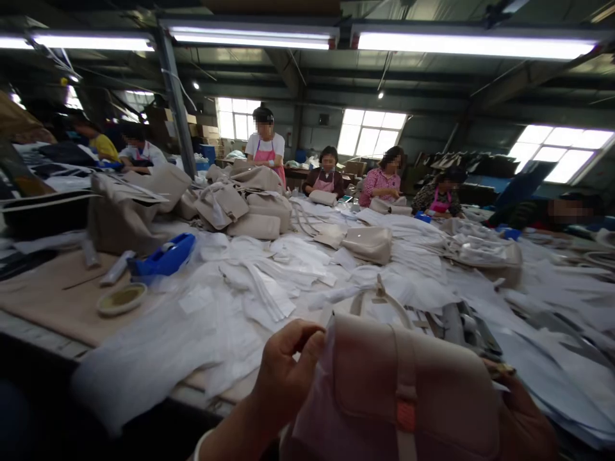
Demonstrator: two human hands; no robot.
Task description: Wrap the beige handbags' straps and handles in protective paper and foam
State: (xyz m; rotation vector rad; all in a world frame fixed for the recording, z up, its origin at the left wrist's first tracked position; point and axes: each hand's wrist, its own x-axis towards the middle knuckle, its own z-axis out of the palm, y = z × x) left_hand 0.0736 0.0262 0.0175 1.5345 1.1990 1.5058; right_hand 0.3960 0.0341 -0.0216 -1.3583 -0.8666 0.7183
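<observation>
A beige handbag [365, 371] with a front flap, a centre strap and a small reddish tab fills the lower right, close to me. At its upper left edge, my left hand [291, 362] pinches the side with thumb and fingers. My right hand [526, 410] is on the bag's right side, in shadow and partly hidden by the bag. The bag's handle [396, 307] loops up behind the flap. White wrapping sheets [230, 326] lie on the table just beyond the bag.
A blue tape dispenser [166, 257] and a small round dish [122, 299] stand at the left. Piled beige bags [254, 211] lie farther back, and another bag [368, 243] lies mid-table. Several co-workers sit or stand along the far side. Stacked white sheets [542, 378] lie at right.
</observation>
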